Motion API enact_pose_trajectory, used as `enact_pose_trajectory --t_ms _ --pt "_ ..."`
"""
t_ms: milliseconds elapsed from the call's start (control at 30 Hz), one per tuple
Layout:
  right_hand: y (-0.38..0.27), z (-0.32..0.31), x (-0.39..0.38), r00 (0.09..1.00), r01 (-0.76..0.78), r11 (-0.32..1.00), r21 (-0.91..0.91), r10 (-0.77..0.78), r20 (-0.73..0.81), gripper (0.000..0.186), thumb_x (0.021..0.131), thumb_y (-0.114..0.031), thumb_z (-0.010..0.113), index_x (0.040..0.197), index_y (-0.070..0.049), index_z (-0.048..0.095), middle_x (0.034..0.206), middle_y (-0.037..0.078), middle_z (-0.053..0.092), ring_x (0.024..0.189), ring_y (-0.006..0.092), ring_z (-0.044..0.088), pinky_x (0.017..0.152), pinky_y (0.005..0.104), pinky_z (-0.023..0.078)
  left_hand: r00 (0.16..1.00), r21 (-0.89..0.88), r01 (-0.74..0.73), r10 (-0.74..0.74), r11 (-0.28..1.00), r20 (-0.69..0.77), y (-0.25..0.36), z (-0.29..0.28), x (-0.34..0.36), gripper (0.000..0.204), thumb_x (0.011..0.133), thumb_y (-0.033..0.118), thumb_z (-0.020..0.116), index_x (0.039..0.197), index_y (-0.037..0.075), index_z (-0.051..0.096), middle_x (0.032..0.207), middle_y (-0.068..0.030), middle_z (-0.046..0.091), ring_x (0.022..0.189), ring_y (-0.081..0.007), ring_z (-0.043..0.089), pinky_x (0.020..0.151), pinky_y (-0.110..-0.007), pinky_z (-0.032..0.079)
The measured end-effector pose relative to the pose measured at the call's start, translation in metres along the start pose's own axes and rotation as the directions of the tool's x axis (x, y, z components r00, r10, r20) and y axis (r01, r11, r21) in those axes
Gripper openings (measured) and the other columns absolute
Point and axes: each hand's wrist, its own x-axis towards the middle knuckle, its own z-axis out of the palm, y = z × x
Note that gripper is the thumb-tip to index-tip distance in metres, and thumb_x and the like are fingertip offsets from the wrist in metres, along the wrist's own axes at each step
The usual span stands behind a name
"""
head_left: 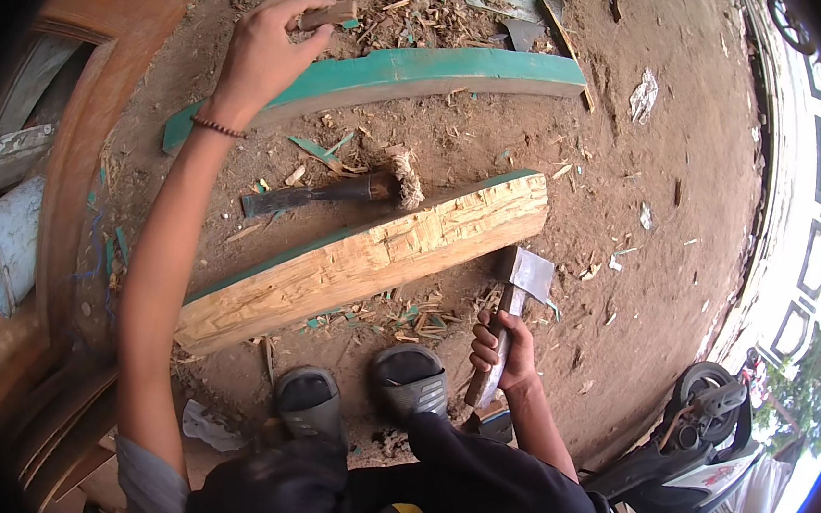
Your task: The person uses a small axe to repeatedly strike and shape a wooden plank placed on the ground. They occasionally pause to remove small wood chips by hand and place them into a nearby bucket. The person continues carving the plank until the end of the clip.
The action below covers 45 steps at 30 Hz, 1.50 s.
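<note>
My left hand [271, 48], raised at the upper left, is closed on a small brown wooden piece [339, 13], just above a long green-painted timber [426, 65]. Lower right, my right hand [504, 351] grips the handle of a hatchet [529, 275], its broad metal head upward. Beside the hatchet lies a thick beam [371, 263] with a rough, pale hewn face and green paint along its far edge. Behind that beam rests a dark chisel [309, 195] with a frayed wooden handle end.
Chips and scraps [415, 324] litter the dirt ground [666, 199]. A wooden frame [112, 11] and a pale bucket [9, 239] stand at left. My sandalled feet [404, 377] are below the beam. A parked scooter [695, 443] is at lower right.
</note>
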Motion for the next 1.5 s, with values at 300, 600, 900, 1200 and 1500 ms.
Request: enact_pose_trajectory --t_ms 300,600,900,1200,1500 --pt "0.003 -0.009 0.003 0.998 0.017 0.994 -0.108 -0.023 -0.06 0.035 0.093 -0.041 0.058 0.104 -0.008 0.052 0.064 -0.002 0.042 0.043 0.0108 0.04 0.044 0.0296 0.039 0.946 -0.238 0.306 -0.323 0.922 -0.032 0.027 -0.052 -0.09 0.04 0.086 0.013 0.078 0.125 0.011 0.069 0.091 -0.0031 0.073 0.068 -0.0103 0.057 0.064 -0.026 0.049" --pt "0.004 -0.017 0.009 0.999 0.027 0.992 -0.125 -0.033 -0.04 0.038 0.091 -0.043 0.058 0.105 -0.008 0.054 0.063 -0.003 0.042 0.043 0.0103 0.038 0.043 0.0276 0.036 0.996 -0.108 -0.052 0.061 0.993 0.073 0.087 -0.068 -0.178 0.036 0.084 0.013 0.077 0.12 0.013 0.07 0.093 -0.0015 0.073 0.08 -0.0149 0.064 0.077 -0.033 0.05" --pt "0.009 -0.022 0.015 0.992 0.129 0.981 -0.145 -0.126 0.028 0.034 0.096 -0.041 0.06 0.104 -0.008 0.056 0.066 -0.003 0.042 0.046 0.0092 0.038 0.043 0.0258 0.035 0.975 -0.039 0.117 -0.107 0.992 0.197 0.109 -0.057 -0.229 0.035 0.077 0.013 0.08 0.111 0.007 0.072 0.095 -0.0044 0.068 0.095 -0.0244 0.06 0.093 -0.04 0.045" --pt "0.006 -0.025 0.012 0.982 0.189 0.97 -0.155 -0.19 0.004 0.037 0.099 -0.043 0.06 0.109 -0.007 0.055 0.067 -0.004 0.041 0.048 0.0078 0.038 0.044 0.0246 0.034 0.985 -0.02 0.171 -0.171 0.985 -0.002 0.101 -0.046 -0.253 0.031 0.078 0.017 0.082 0.107 0.009 0.074 0.1 -0.0042 0.066 0.1 -0.0254 0.059 0.09 -0.039 0.048" --pt "-0.004 -0.018 0.002 0.981 0.192 0.972 -0.134 -0.194 -0.006 0.03 0.1 -0.038 0.062 0.103 -0.009 0.055 0.068 -0.003 0.047 0.05 0.0072 0.042 0.042 0.0231 0.037 0.979 -0.024 0.145 -0.147 0.989 -0.143 0.095 -0.032 -0.263 0.021 0.081 0.022 0.08 0.1 0.014 0.075 0.096 -0.0006 0.064 0.096 -0.021 0.056 0.089 -0.038 0.042"
